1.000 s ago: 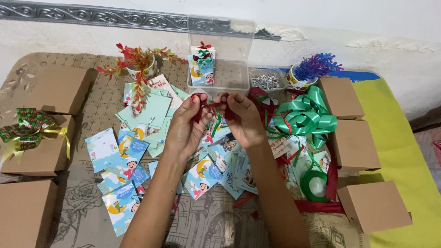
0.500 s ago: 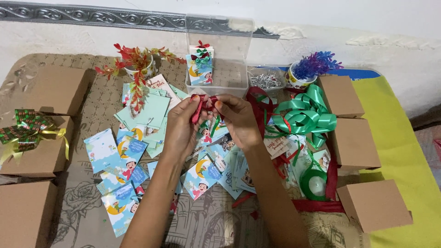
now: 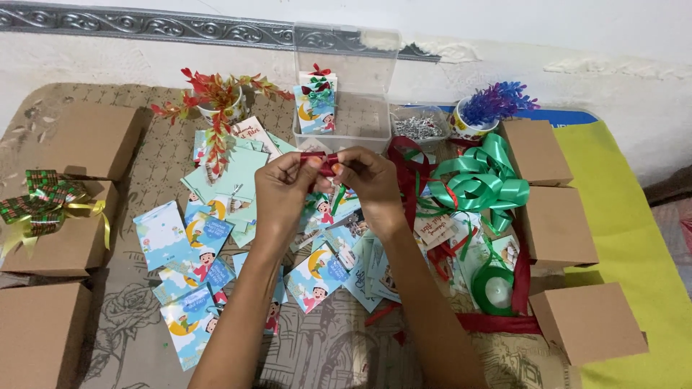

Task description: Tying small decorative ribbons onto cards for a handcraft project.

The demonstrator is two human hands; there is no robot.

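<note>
My left hand (image 3: 285, 187) and my right hand (image 3: 367, 176) meet above the middle of the table, both pinching a short piece of red ribbon (image 3: 324, 164) between their fingertips. Under them lies a scatter of small illustrated gift cards (image 3: 205, 241). Just behind my hands stands a clear plastic box (image 3: 344, 108) holding cards with red and green bows on them.
Brown cardboard boxes stand at the left (image 3: 92, 140) and right (image 3: 587, 320); one left box carries a green bow (image 3: 40, 202). Loose green ribbon (image 3: 479, 180), a green ribbon roll (image 3: 497, 288) and red ribbon (image 3: 497, 320) lie right. Two small plant pots (image 3: 216, 97) (image 3: 483, 115) stand behind.
Both hands lifted slightly and drew closer together, gathering the red ribbon into a tighter pinch between the fingertips.
</note>
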